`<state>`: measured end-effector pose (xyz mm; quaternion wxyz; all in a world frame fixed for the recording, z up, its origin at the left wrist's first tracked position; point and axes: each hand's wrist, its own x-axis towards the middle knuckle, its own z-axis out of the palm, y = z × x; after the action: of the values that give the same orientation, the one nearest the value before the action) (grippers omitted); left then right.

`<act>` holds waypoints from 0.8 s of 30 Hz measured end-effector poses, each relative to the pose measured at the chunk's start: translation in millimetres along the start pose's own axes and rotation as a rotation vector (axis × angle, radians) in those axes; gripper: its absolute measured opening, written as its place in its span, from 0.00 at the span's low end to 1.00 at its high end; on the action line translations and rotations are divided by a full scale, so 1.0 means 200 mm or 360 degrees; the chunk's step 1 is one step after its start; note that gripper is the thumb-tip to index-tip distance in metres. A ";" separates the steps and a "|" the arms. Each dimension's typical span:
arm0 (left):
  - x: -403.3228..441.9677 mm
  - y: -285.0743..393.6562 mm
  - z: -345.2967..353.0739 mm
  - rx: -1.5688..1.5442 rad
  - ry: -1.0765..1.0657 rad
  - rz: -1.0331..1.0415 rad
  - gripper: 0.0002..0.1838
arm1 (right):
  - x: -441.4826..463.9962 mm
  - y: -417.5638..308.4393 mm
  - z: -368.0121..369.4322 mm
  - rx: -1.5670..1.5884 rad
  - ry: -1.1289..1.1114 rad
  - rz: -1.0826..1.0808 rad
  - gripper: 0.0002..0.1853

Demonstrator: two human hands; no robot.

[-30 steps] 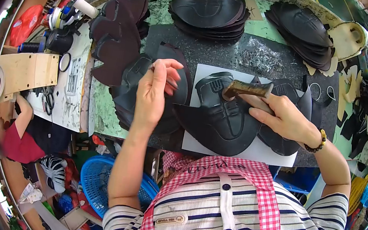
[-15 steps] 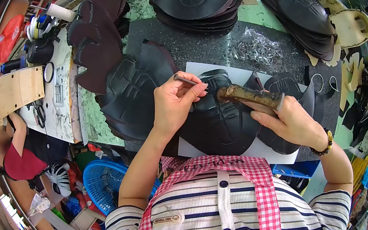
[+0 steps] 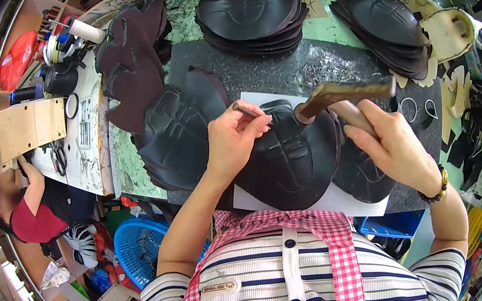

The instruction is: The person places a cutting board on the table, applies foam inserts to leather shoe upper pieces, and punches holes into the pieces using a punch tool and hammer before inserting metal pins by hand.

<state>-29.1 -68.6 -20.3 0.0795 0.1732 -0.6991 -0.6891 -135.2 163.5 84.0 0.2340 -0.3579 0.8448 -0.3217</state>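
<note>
My left hand (image 3: 231, 143) pinches a thin metal punch (image 3: 245, 110) between thumb and fingers, its lower end near the top of a dark leather piece (image 3: 292, 161). That piece has moulded raised lines and lies on a white board (image 3: 249, 198). In my right hand (image 3: 398, 148) is a hammer (image 3: 340, 95) with a worn, brownish head, gripped by its handle. The head hangs tilted above the leather, right of the punch and apart from it. A second leather piece (image 3: 364, 174) sits under my right hand, partly hidden.
Similar leather pieces are stacked at the back (image 3: 251, 13), the back right (image 3: 387, 29) and the left (image 3: 175, 135). Small shiny bits (image 3: 333, 65) lie on the dark slab (image 3: 205, 53). A blue basket (image 3: 138, 247) stands below the table edge; another person (image 3: 38, 211) sits at left.
The hammer has tilted, its far end swinging upward, and my right hand has moved slightly right and turned. My left hand still holds the punch near the same spot. The whole view has shifted slightly.
</note>
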 end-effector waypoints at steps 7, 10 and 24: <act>0.00 0.02 0.03 0.0455 0.0041 0.0247 0.04 | -0.01 -0.15 -0.12 0.0106 0.0376 -0.0279 0.10; -0.01 0.04 0.05 0.1145 0.0039 0.0863 0.06 | 0.04 -0.15 -0.04 -0.0222 0.0108 -0.0499 0.11; 0.16 0.09 0.60 0.0070 -0.0542 0.0018 0.05 | -0.48 0.28 -0.04 -0.0006 0.0250 0.0390 0.12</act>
<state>-102.5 33.2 -11.0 -0.0400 0.0515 -0.7183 -0.6927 -103.6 269.4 65.1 0.2039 -0.2263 0.8985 -0.3161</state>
